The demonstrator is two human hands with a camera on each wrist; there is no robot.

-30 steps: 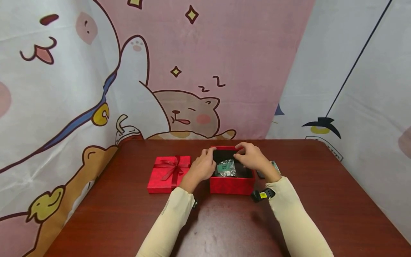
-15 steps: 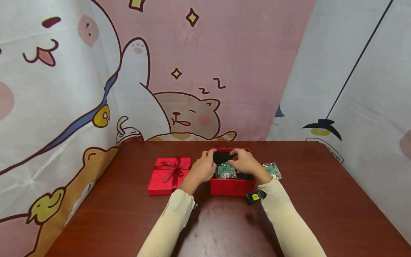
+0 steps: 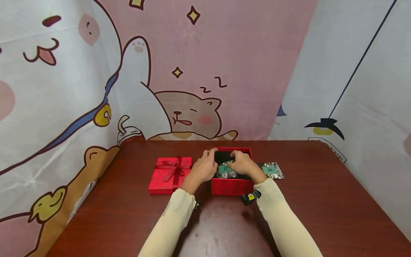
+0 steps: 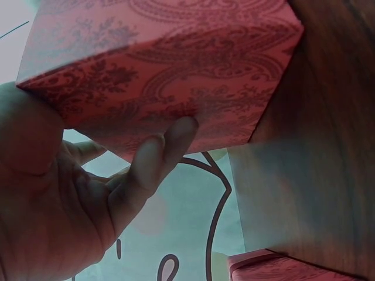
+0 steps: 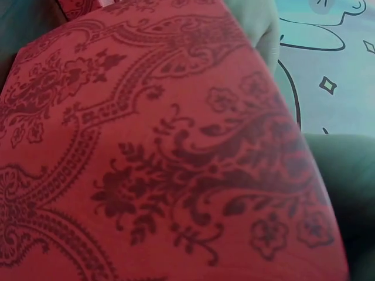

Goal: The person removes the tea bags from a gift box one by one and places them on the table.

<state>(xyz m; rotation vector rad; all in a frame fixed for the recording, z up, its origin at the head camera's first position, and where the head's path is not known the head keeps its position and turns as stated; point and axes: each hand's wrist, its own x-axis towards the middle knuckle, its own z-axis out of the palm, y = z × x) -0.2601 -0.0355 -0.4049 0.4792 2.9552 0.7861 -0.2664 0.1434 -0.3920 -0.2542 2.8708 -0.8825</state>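
Observation:
A red patterned gift box with a black inside stands uncovered on the table. My left hand holds it by its left wall; the left wrist view shows the fingers along the outside of the red wall. Over the box's right side, my right hand reaches down into it, thumb and forefinger near a clear packet with a green label. The right hand's lower fingers are hidden behind the box wall, so I cannot tell whether they hold anything. In the right wrist view the box wall fills most of the picture.
The box's red lid, tied with a ribbon bow, lies to the left. A second green-labelled packet lies to the right of the box. Behind the brown table hangs a printed cartoon cloth.
My right hand has moved left and lower into the box, uncovering the packet on the right. The left hand keeps its place at the left wall.

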